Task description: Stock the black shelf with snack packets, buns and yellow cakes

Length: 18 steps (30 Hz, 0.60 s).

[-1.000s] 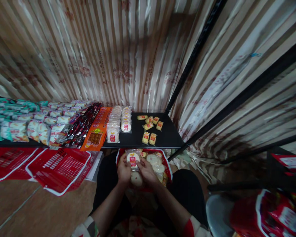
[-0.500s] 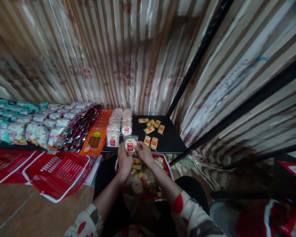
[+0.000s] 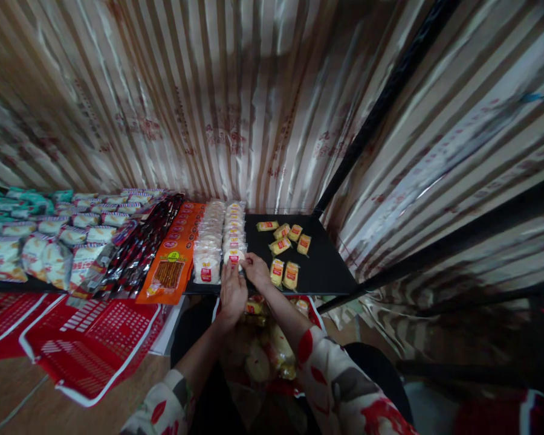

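A clear packet with a round white rice cracker and a red label stands at the front of the right-hand row of like packets. The stretched fingers of my left hand lie against its lower front. My right hand pinches the packet's right edge with thumb and fingers. Left of it runs another row of white cracker packets. Small yellow-wrapped snacks lie loose on the black shelf to the right. Below my forearms, a red basket holds more yellow and round packets.
An orange snack bag, dark red packets and white snack bags fill the shelf leftward. Red baskets with white rims sit below. A black pole slants up at the right, before a striped curtain.
Both hands have moved forward with the cracker packet, which now stands against the front of the right-hand row. My left fingers have straightened. The view has shifted slightly.
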Available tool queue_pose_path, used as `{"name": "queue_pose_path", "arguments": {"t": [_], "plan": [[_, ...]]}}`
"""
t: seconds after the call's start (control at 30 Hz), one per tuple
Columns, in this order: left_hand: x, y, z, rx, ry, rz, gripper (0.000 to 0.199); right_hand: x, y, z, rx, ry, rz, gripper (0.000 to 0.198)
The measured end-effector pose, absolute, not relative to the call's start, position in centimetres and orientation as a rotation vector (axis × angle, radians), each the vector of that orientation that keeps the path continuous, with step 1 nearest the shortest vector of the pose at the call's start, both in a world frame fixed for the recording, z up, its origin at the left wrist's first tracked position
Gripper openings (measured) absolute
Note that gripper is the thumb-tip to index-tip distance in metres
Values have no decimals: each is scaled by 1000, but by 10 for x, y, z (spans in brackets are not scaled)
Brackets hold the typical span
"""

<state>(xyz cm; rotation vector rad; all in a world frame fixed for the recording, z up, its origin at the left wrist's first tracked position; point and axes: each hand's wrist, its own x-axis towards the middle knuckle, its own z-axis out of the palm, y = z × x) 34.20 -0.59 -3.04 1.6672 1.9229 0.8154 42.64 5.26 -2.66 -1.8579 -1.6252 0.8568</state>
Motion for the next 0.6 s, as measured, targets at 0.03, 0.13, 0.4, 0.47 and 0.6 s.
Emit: {"name": "queue_pose_path", "arguments": {"t": [0.03, 0.13, 0.4, 0.47, 0.6], "plan": [[342, -2, -33, 1670, 1921, 813, 50, 426, 56, -28, -1877, -1634, 835, 15], [342, 7, -42, 1676, 1921, 852, 50, 426, 65, -34, -1908, -1654, 764, 15], [345, 12, -62, 1689, 1930, 1037, 49, 421, 73, -45, -1877, -1601, 677, 23], [346, 12, -62, 1684, 1934, 1052, 49, 420, 73, -45, -1880, -1622, 651, 22], [348, 14, -62, 1683, 1916, 1066, 51, 418, 74, -47, -1869, -1622, 625, 24]]}}
